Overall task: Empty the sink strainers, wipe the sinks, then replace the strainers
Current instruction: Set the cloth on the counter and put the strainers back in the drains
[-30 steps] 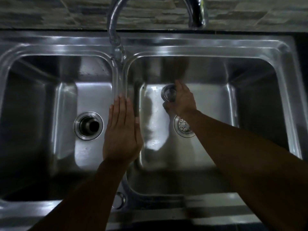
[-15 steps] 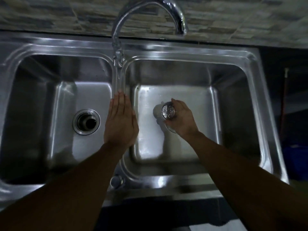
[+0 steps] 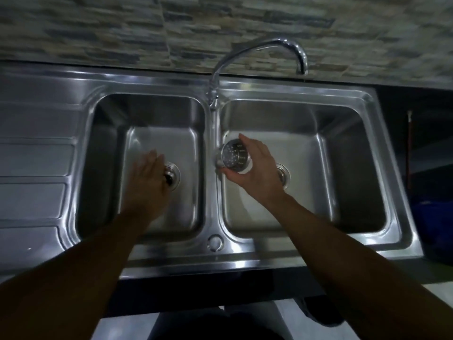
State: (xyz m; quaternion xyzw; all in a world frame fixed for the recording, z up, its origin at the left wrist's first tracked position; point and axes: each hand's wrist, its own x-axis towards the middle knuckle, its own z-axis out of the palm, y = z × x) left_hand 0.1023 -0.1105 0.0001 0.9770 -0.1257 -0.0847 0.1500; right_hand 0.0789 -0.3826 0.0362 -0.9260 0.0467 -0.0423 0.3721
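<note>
1. A stone-patterned tile wall runs across the top of the view, behind the whole sink unit.
2. The stainless steel double sink fills the middle, with a ribbed draining board on its left end and a dark gap beside its right end.
3. The left basin and the right basin sit side by side, parted by a narrow steel divider.
4. The curved chrome tap rises from the back of the divider and arches to the right, its spout ending above the back rim of the right basin.
5. The left hand reaches into the left basin, blurred, fingers loosely spread and holding nothing; it covers the near-left part of that basin's drain.
6. The right hand is over the left side of the right basin, curled around the strainer with thumb below and fingers above.
7. The strainer, a small perforated metal cup, is tipped so its open mouth faces the camera, close to the divider and clear of the basin floor.
8. The left drain shows a dark opening just beside the left hand.
9. The right drain is mostly hidden behind the right hand; only its right edge shows.
10. A small round fitting sits on the front rim between the basins.
</note>
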